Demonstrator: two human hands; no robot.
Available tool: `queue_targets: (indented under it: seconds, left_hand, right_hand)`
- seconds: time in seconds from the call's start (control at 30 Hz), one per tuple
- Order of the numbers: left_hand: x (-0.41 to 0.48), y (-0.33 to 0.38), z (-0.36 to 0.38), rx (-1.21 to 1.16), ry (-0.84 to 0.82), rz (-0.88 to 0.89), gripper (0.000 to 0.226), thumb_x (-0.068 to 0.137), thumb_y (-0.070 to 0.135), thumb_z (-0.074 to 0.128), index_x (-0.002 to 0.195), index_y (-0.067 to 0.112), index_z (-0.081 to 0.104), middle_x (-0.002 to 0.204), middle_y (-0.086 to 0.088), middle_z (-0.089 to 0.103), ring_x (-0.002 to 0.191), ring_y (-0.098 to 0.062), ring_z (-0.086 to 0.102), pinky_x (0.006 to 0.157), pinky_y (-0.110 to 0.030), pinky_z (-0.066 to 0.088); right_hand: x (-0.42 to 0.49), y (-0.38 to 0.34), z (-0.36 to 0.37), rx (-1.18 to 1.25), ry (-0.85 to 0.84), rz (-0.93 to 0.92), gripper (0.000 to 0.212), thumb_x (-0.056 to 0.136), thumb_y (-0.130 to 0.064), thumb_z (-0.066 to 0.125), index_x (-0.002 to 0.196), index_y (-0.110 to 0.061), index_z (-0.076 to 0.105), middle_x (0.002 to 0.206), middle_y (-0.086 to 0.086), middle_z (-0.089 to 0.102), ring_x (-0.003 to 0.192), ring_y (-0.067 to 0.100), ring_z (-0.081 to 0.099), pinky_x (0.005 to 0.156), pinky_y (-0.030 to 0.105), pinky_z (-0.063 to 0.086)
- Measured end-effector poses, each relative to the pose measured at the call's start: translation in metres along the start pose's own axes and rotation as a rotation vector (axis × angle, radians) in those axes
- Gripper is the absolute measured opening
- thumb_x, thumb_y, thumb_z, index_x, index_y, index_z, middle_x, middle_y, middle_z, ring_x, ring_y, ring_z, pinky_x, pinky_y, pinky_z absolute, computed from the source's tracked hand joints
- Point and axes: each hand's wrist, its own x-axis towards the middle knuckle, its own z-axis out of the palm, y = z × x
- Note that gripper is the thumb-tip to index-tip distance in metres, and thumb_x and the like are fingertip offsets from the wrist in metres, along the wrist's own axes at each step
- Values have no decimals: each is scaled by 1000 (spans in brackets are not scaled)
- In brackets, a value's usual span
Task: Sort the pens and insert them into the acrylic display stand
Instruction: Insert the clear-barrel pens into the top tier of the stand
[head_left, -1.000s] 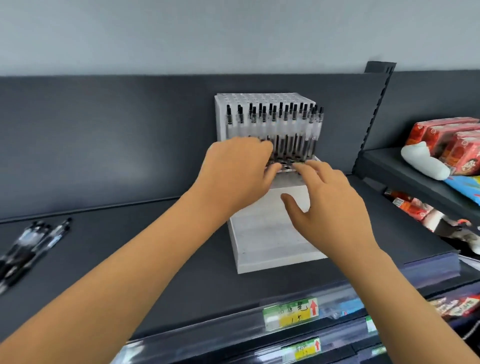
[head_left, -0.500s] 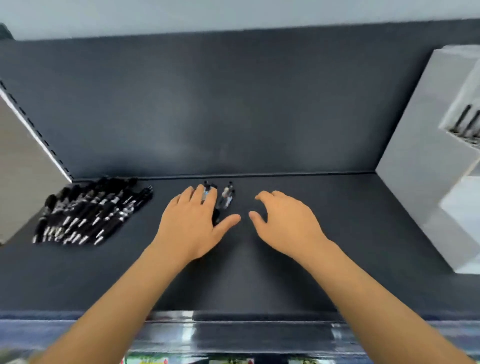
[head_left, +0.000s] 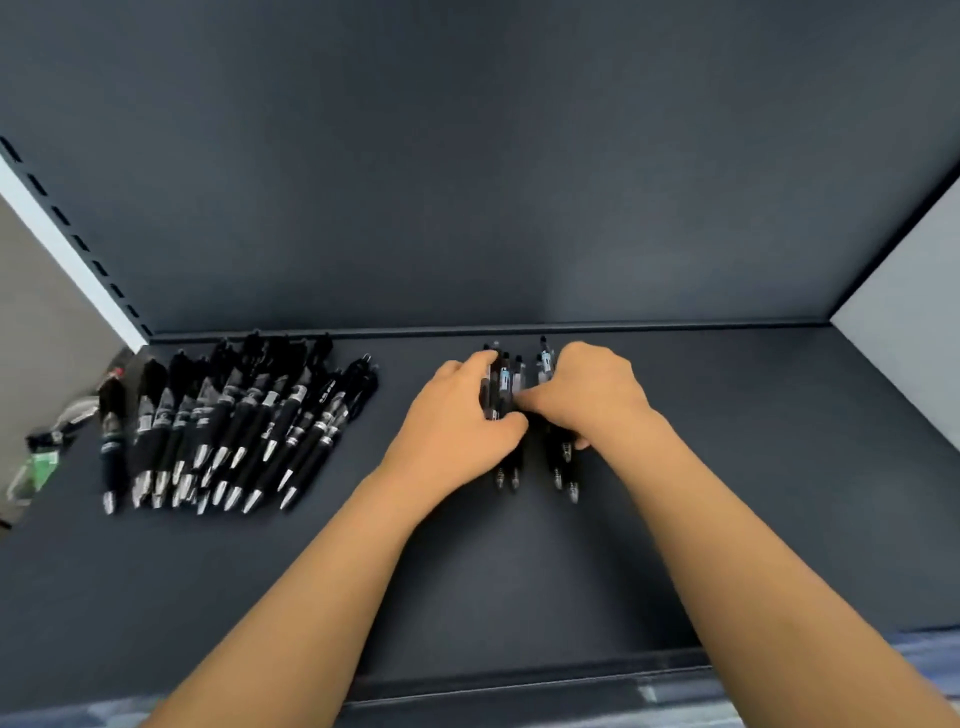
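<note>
Both hands have closed in since half a second ago, when they lay spread beside the loose pens. Now the left hand (head_left: 457, 421) curls its fingers and thumb round a small bunch of pens (head_left: 505, 382) near the rear edge of the shelf (head_left: 519, 582), about midway along it. The right hand (head_left: 592, 395) grips the right side of the same bunch, knuckles up. Silver pen tips stick out below both hands, pointing toward the front edge. A large pile of black pens (head_left: 234, 421) lies by the rear left corner, well apart. A pale panel (head_left: 914, 332) stands at the right edge.
</note>
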Motion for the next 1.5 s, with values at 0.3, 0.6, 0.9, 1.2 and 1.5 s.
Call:
queue_targets:
  seconds: [0.3,0.6,0.9,1.2,1.5]
  left_hand:
    - [-1,2,-1,108,113,-11,56,84,43,64,131,20,46,122,2,52,112,-19,52,84,-26,41]
    - [-4,39,-2,-170,145,173,49,84,46,65,128,27,54,115,14,59,80,-9,54,79,-23,44]
    - [26,185,37,-561,-130,274,39,75,50,73,97,19,66,79,6,69,60,-7,60,57,-23,45]
    - [29,364,143,-835,-401,344,27,74,21,80,90,2,69,65,-8,61,53,-16,53,62,-25,52]
    - [69,482,196,-737,369,553,20,75,19,82,81,9,65,63,0,70,55,-14,69,62,-31,59]
  right_hand:
    - [5,1,1,-60,46,4,36,90,-26,56,64,-9,37,67,3,43,55,15,40,43,24,27]
    - [-14,37,-30,1148,-234,90,22,94,-15,44,74,-8,47,54,5,55,47,18,52,53,27,50]
    - [-82,125,-122,1550,-69,-150,16,99,-16,48,100,-6,61,73,10,63,50,15,58,43,24,50]
    - [-97,309,-220,1198,304,-405,20,93,-14,58,110,-9,51,80,13,66,51,25,61,49,38,56]
    - [-56,453,-283,1091,581,-207,27,100,-36,45,111,-14,55,73,6,60,37,17,50,33,25,41]
